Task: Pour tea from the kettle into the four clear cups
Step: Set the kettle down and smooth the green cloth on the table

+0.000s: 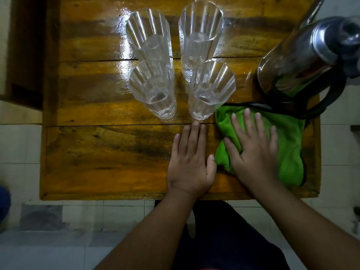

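Before the pour: my left hand (190, 162) lies flat and released on the bare table (101, 152) near its front edge, holding nothing, while my right hand (253, 151) rests spread on a green cloth (290, 145) at the front right corner, fingers loose, not gripping it. The four cups (211, 90) stand upright and apart in a square at the middle of the table, toward the back edge, all of them clear and dry as far as I can see. The kettle (303, 57), steel with a black handle, stands at the right edge just behind the cloth, untouched. No tea has been poured, so I judge the task at its very start. The next move, as I read it, calls for my right hand to leave the cloth, take the handle and lift the kettle clear of the nearest cup's rim before tipping. The varnished wood shines, perhaps wet. Pale floor tiles (68, 221) surround the table.
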Demonstrator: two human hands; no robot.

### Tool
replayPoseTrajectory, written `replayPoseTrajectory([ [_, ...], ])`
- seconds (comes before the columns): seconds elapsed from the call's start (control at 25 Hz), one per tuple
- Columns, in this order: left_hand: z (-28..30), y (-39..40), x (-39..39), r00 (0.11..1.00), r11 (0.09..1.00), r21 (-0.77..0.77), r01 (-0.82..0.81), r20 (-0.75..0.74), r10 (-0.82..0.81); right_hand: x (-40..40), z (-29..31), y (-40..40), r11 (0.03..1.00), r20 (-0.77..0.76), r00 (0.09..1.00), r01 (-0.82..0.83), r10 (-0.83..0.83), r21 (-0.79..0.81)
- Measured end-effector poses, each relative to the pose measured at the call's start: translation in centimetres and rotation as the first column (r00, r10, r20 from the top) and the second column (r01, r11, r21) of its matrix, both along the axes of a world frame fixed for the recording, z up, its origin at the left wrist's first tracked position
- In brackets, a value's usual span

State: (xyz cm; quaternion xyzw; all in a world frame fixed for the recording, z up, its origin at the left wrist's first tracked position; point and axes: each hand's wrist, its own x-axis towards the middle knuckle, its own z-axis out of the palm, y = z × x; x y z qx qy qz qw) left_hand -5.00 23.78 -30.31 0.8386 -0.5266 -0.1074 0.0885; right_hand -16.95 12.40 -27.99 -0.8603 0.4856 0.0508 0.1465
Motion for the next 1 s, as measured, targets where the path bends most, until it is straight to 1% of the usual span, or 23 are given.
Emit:
replayPoseTrajectory([
  [0.08, 0.2, 0.2, 0.1, 0.999, 1.0, -0.029, -0.004, -0.037, 0.003, -1.2, -0.1, 2.8, 1.0, -0.025, 0.999, -0.022, 0.022, -0.006],
  [0.16, 0.2, 0.5, 0.4, 0.998, 0.998, -0.062, -0.007, -0.07, 0.003, -2.3, 0.0, 5.4, 0.996, -0.057, 0.995, -0.084, 0.083, -0.007],
  [0.24, 0.4, 0.6, 0.6, 0.993, 0.995, -0.097, -0.001, -0.118, -0.01, -2.0, 0.0, 5.3, 0.994, -0.074, 0.991, -0.109, 0.108, -0.004],
  [0.32, 1.1, 0.7, 0.7, 0.981, 0.989, -0.145, -0.022, -0.196, -0.007, -0.4, 0.0, 3.9, 0.998, -0.076, 0.995, -0.068, 0.068, 0.001],
  [0.4, 1.8, 1.6, 1.5, 0.968, 0.979, -0.187, -0.078, -0.248, 0.03, 0.4, -0.1, 3.8, 1.0, -0.066, 0.998, -0.016, 0.015, -0.011],
  [0.44, 1.9, 2.3, 2.6, 0.97, 0.976, -0.188, -0.111, -0.236, 0.065, 0.5, -0.2, 4.3, 1.0, -0.067, 0.998, -0.009, 0.008, -0.012],
  [0.52, 1.7, 4.2, 5.5, 0.982, 0.975, -0.164, -0.149, -0.138, 0.127, 0.0, -0.3, 6.1, 0.999, -0.091, 0.995, -0.043, 0.043, 0.005],
  [0.6, 1.0, 5.6, 8.1, 0.99, 0.981, -0.134, -0.143, -0.041, 0.138, -0.4, -0.3, 7.8, 0.996, -0.099, 0.992, -0.081, 0.083, 0.025],
  [0.64, 0.6, 5.9, 8.8, 0.991, 0.984, -0.119, -0.131, -0.018, 0.13, -0.3, -0.3, 8.3, 0.995, -0.107, 0.99, -0.093, 0.096, 0.03],
  [0.76, 0.2, 5.7, 8.7, 0.993, 0.988, -0.097, -0.12, -0.013, 0.119, 1.4, -0.3, 8.0, 0.996, -0.118, 0.99, -0.081, 0.083, 0.026],
  [0.92, 0.0, 5.8, 8.8, 0.994, 0.99, -0.093, -0.109, -0.009, 0.109, 4.2, -0.1, 7.5, 0.999, -0.059, 0.998, 0.033, -0.031, 0.034],
  [1.0, 0.0, 5.9, 8.8, 0.994, 0.989, -0.097, -0.112, -0.008, 0.112, 3.8, -0.4, 9.8, 0.999, -0.074, 0.997, -0.034, 0.035, 0.021],
])
